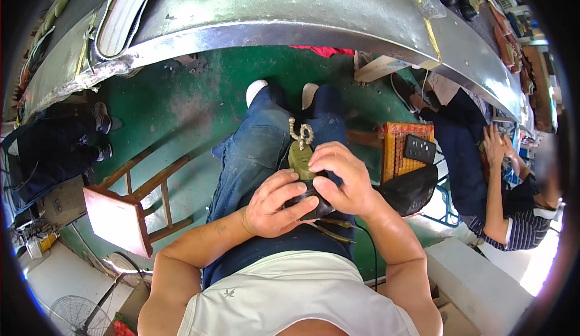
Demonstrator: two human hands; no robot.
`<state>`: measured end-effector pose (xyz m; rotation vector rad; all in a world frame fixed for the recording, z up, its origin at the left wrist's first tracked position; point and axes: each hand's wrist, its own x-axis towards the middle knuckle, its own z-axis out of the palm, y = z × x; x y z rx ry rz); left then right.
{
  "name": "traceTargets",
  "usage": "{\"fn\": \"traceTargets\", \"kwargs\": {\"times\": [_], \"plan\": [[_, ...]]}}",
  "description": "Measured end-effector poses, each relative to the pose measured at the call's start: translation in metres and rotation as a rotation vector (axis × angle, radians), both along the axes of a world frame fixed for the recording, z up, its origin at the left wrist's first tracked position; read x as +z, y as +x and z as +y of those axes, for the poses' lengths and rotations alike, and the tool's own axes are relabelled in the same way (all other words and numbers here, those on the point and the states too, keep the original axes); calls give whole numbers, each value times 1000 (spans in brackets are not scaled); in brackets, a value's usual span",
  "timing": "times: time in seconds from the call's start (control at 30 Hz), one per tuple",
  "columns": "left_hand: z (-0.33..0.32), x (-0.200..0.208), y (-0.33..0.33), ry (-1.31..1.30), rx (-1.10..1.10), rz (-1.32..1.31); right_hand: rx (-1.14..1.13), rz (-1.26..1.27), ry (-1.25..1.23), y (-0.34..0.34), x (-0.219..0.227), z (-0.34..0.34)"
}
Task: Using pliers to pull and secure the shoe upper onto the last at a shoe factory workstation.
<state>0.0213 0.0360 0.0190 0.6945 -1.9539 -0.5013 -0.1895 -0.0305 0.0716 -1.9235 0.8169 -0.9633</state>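
Above my lap, both hands are closed round a black shoe upper (pixel 315 206) that sits on an olive-green shoe last (pixel 299 162). A knotted beige cord (pixel 302 132) comes out of the last's far end. My left hand (pixel 279 204) wraps the left side of the black upper, thumb and fingers pressed to it. On the other side, my right hand (pixel 344 180) has its fingertips on the green last and its thumb against the upper's edge. Part of the upper is hidden under my fingers. Tool handles (pixel 338 234), perhaps pliers, lie on my lap just below the hands.
A metal-topped workbench (pixel 272 4) curves across the far side, with a clear plastic cup (pixel 431 5) on it. A wooden stool (pixel 118 218) stands at left. To my right are a beaded seat (pixel 396 149) bearing a black phone (pixel 420 149), a black bag (pixel 411 190) and a seated co-worker (pixel 465 137).
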Motion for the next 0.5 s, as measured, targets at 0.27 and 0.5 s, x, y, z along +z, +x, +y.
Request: {"fn": "traceTargets", "kwargs": {"times": [0.27, 0.5], "plan": [[-29, -38, 1, 482, -32, 30, -482, 199, 318, -8, -22, 21], [-53, 47, -10, 846, -96, 247, -90, 959, 162, -49, -31, 181]]}}
